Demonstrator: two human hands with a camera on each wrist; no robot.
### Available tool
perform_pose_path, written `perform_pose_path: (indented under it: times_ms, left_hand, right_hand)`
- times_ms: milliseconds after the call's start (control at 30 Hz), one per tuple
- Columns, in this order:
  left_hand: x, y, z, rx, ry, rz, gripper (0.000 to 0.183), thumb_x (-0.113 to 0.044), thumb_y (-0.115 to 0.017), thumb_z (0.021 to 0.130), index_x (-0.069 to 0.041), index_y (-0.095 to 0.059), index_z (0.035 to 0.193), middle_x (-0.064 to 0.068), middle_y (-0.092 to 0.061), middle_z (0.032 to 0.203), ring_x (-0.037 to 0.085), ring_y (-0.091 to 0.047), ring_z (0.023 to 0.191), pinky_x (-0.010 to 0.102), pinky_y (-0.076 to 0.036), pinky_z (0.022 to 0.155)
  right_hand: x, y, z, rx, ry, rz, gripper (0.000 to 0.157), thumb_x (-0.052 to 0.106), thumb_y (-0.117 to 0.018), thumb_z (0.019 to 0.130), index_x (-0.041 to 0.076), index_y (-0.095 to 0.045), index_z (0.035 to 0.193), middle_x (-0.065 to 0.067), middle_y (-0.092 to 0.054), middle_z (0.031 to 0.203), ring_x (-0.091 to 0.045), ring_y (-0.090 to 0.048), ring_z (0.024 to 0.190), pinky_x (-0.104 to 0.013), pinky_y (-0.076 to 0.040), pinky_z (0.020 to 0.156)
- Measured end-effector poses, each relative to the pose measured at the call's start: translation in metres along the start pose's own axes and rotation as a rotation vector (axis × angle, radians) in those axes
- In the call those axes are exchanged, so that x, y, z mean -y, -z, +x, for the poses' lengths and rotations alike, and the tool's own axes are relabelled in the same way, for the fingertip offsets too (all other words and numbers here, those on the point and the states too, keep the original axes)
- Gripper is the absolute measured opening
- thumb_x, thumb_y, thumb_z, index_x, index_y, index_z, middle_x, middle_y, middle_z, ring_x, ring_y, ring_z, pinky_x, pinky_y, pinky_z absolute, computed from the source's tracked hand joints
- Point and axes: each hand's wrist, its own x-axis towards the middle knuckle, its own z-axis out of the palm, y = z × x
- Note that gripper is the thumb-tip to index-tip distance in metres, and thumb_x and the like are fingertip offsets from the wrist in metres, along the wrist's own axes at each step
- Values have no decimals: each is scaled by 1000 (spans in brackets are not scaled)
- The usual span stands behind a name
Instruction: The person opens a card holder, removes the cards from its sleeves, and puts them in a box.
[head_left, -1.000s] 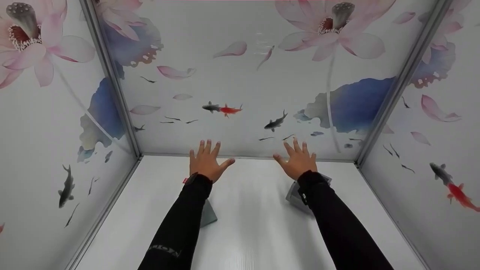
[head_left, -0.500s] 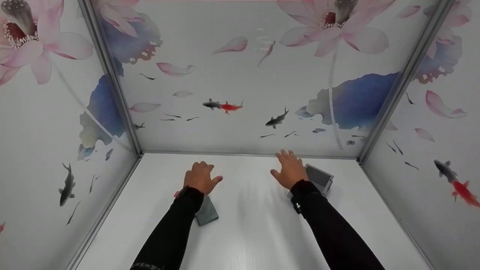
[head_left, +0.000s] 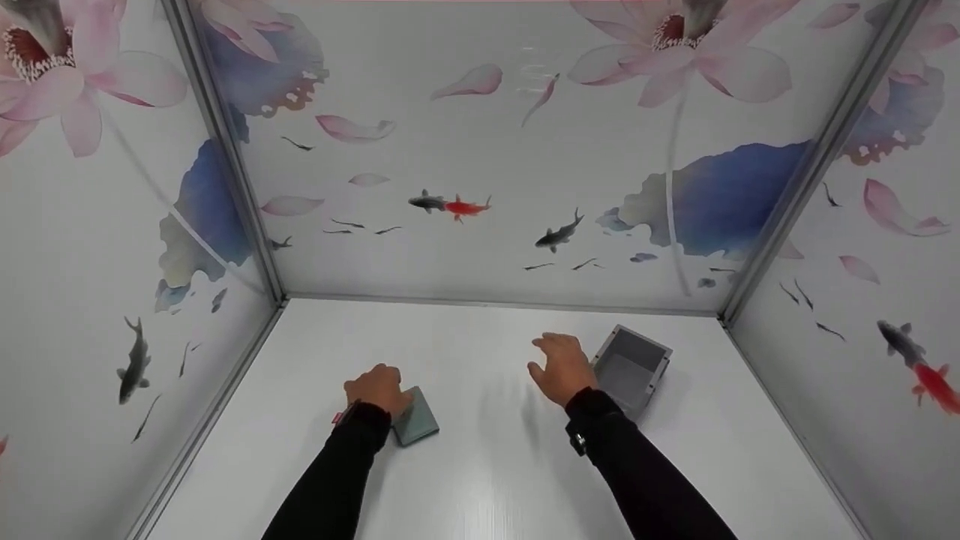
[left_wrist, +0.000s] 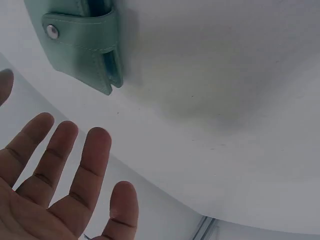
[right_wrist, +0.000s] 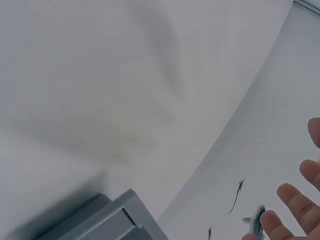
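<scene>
A green wallet [head_left: 420, 424] lies on the white surface just right of my left hand [head_left: 377, 390]. Its strap with a round metal snap shows in the left wrist view, where the wallet [left_wrist: 80, 42] is apart from the spread fingers of the left hand [left_wrist: 65, 185]. My right hand [head_left: 562, 370] hovers left of a grey box [head_left: 634, 379] with an open top, its fingers loosely bent and holding nothing. In the right wrist view, part of the box [right_wrist: 120, 220] shows at the bottom, apart from the fingers of the right hand [right_wrist: 300, 210].
White panels printed with lotus flowers and fish enclose the white table [head_left: 487, 480]. The back panel [head_left: 480, 150] meets the table behind both hands. Metal posts [head_left: 232, 165] stand at the back corners. Side panels rise at left and right.
Both hands have drawn back from near the back panel toward the person. The left hand has come down beside the wallet; the wallet and the box are now less covered by the arms.
</scene>
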Motion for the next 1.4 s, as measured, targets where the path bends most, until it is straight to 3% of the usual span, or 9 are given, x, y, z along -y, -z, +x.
perform_pose_path:
  times_ms: [200,400,633,933,1033,1067,1133,1267,1400]
  left_hand:
    - [7,-8,-3,75,54,-39,31,-29,-90,93,0,-80,100,13,-80,95,29,-73,84,63,-61,89]
    - [7,-17,-4,79,39,-151,44,-26,-98,86,6,-80,109,18,-81,106,32,-77,93,52,-66,84]
    - [-18,-26,-11,94,-14,-222,49,-24,-102,84,8,-78,113,20,-77,113,34,-74,101,53,-63,92]
    - [-48,-53,-7,106,-162,-247,37,-24,-101,83,-5,-69,80,4,-65,83,19,-57,74,40,-53,69]
    - [-60,-57,-8,122,-191,-240,38,-23,-100,83,-7,-66,76,3,-63,79,18,-55,71,36,-48,65]
    - [-72,-45,-16,145,-177,-243,37,-19,-100,82,-7,-66,75,3,-62,78,18,-54,70,36,-47,65]
    - [-81,-47,-18,149,-197,-242,38,-20,-101,82,-8,-65,74,2,-61,79,17,-52,70,34,-45,65]
    - [-96,-51,-23,137,-258,-225,38,-20,-100,84,-9,-64,74,2,-58,84,15,-47,71,32,-41,65]
    - [-107,-53,-28,125,-315,-202,40,-17,-96,87,-12,-60,69,-1,-54,81,13,-42,68,31,-38,64]
  right_hand:
    - [4,-14,-8,51,-12,5,38,13,-84,100,1,-78,136,-23,-75,143,-45,-66,138,-56,-55,118]
    - [9,-24,-18,104,-20,29,37,12,-83,100,1,-79,135,-22,-78,138,-45,-70,130,-55,-59,111]
    - [12,-36,-28,144,-14,37,38,15,-83,100,3,-79,135,-20,-78,137,-44,-70,128,-56,-59,110]
    - [12,-40,-38,217,-7,59,42,21,-86,100,4,-78,137,-19,-78,139,-42,-70,131,-56,-59,112]
    - [13,-41,-43,278,31,104,50,25,-90,97,3,-76,139,-20,-77,142,-43,-69,135,-57,-56,116]
    - [14,-42,-45,299,50,117,54,27,-92,96,2,-76,140,-20,-76,143,-42,-69,137,-57,-55,118]
    - [16,-44,-49,338,100,114,61,31,-96,92,3,-75,142,-18,-75,146,-41,-68,139,-55,-54,120]
    - [22,-47,-56,387,228,55,71,37,-101,86,5,-75,144,-15,-74,149,-39,-67,139,-49,-56,119]
    - [28,-51,-62,406,277,-6,70,40,-102,82,10,-78,141,-11,-74,149,-35,-68,134,-44,-58,115]
